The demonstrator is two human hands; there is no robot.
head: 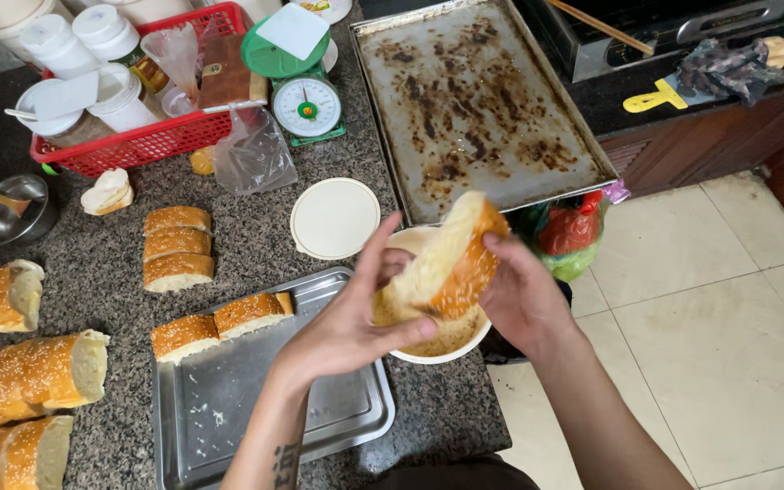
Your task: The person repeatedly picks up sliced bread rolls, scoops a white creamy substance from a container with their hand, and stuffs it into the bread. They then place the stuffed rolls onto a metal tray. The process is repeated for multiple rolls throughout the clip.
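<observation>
A split bread roll is grasped by both hands, left grip and right grip clenched on it, above a white bowl at the bench's three o'clock edge.

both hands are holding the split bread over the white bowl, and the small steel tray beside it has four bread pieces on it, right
Not quite: the head view shows two bread pieces on the small steel tray, not four. The rest holds: the left hand and right hand hold the split bread over the white bowl.
</observation>
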